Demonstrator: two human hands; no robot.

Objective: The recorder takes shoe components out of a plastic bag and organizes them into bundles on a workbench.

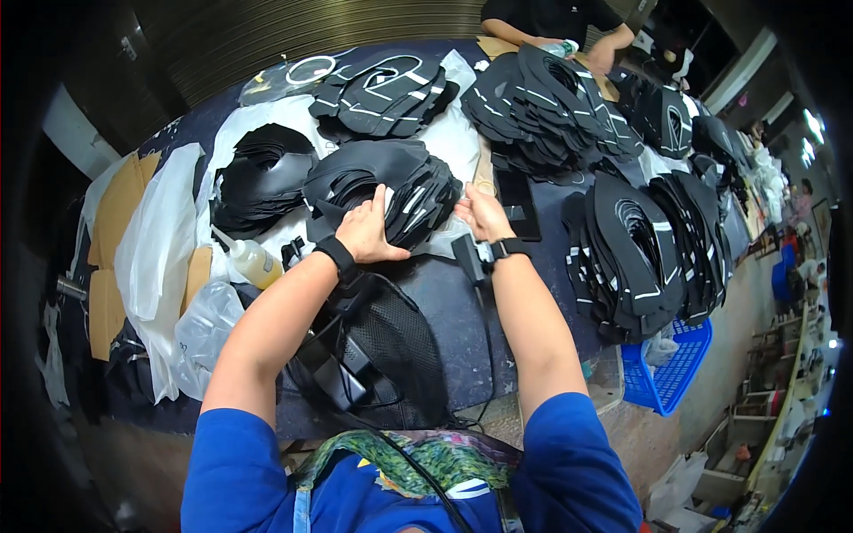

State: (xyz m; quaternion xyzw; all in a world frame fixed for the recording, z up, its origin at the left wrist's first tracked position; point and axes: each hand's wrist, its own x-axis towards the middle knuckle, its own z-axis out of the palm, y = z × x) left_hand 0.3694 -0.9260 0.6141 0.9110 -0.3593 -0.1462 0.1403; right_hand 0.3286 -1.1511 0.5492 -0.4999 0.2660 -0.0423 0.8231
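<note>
A thick stack of black U-shaped cut pieces (402, 182) with white strips lies in front of me on a white plastic sheet. On its near left edge rests my left hand (369, 233), thumb and index finger spread apart. At the stack's right side is my right hand (482, 213), its fingers curled together. Whatever those fingertips may hold is too small to make out. A second black stack (260, 178) sits to the left, and another with white strips (384, 96) lies just behind.
More black stacks (626, 249) stand on the right, above a blue basket (668, 366). A squeeze bottle (255, 262), cardboard and plastic sheeting lie left. A dark phone-like slab (519, 204) is by my right hand. A black mesh bag (400, 346) lies near me. Across the table are another person's arms (604, 49).
</note>
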